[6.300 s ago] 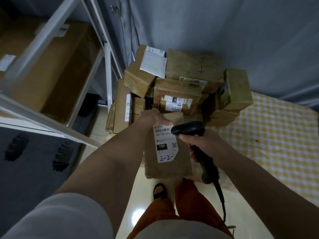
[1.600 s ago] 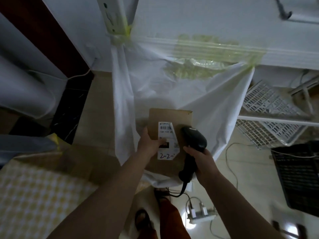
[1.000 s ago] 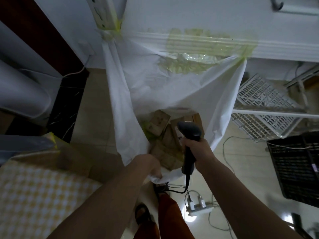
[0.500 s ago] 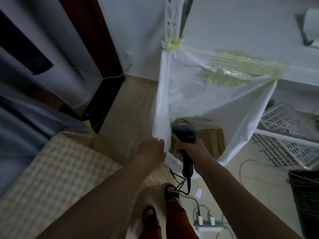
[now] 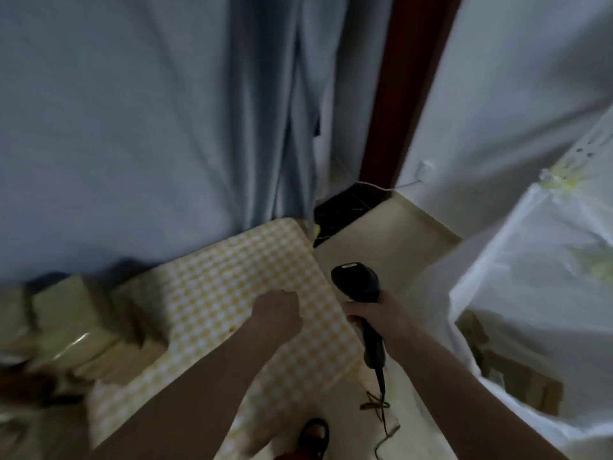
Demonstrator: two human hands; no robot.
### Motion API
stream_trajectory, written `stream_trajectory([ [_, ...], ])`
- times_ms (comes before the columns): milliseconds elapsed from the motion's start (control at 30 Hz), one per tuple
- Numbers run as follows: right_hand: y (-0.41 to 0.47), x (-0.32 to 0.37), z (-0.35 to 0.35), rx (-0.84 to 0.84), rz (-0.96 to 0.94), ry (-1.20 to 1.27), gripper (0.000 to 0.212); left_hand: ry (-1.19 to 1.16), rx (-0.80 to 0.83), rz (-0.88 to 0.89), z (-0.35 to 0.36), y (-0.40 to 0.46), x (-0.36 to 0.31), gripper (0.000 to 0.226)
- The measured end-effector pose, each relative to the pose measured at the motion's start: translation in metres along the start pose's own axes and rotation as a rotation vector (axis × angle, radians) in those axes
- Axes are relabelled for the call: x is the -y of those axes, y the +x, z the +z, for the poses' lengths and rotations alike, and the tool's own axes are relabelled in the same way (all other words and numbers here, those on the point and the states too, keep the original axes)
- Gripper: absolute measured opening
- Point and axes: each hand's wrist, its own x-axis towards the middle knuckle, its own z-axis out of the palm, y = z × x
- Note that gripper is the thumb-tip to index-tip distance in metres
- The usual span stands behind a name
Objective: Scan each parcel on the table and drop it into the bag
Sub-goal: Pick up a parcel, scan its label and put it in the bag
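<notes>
My left hand (image 5: 277, 310) hovers over the yellow-checked table (image 5: 238, 293), fingers curled, holding nothing. My right hand (image 5: 378, 313) grips the black barcode scanner (image 5: 356, 283) by its handle, just past the table's right edge; its cable hangs to the floor. Blurred cardboard parcels (image 5: 66, 313) are piled at the table's left end. The white bag (image 5: 537, 293) hangs open at the right, with several brown parcels (image 5: 510, 370) inside it.
A blue-grey curtain (image 5: 149, 127) hangs behind the table. A dark red door frame (image 5: 401, 88) and a white wall stand beyond the tiled floor (image 5: 381, 240). My sandalled foot (image 5: 313, 436) is at the bottom.
The labelled parcel left my left hand and dropped into the bag. My view has swung left from the bag to the table, and both hands have moved over with it.
</notes>
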Motion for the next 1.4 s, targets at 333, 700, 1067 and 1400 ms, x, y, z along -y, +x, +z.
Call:
stream_trajectory([
  [333, -0.061, -0.017, 0.117, 0.448, -0.059, -0.312, 0.011, -0.205, 0.101, -0.519, 0.089, -0.178, 0.071, 0.049],
  [700, -0.173, -0.052, 0.231, 0.777, -0.096, -0.362, 0.006, -0.441, 0.091, -0.913, 0.175, -0.35, 0.112, 0.054],
  [1067, -0.225, -0.089, 0.347, 0.799, -0.116, -0.465, 0.017, -0.569, 0.055, -0.95, 0.243, -0.434, 0.193, 0.052],
  [1400, -0.26, -0.133, 0.495, 0.733, -0.019, -0.493, 0.024, -0.628, 0.089, -0.923, 0.312, -0.502, 0.335, 0.058],
])
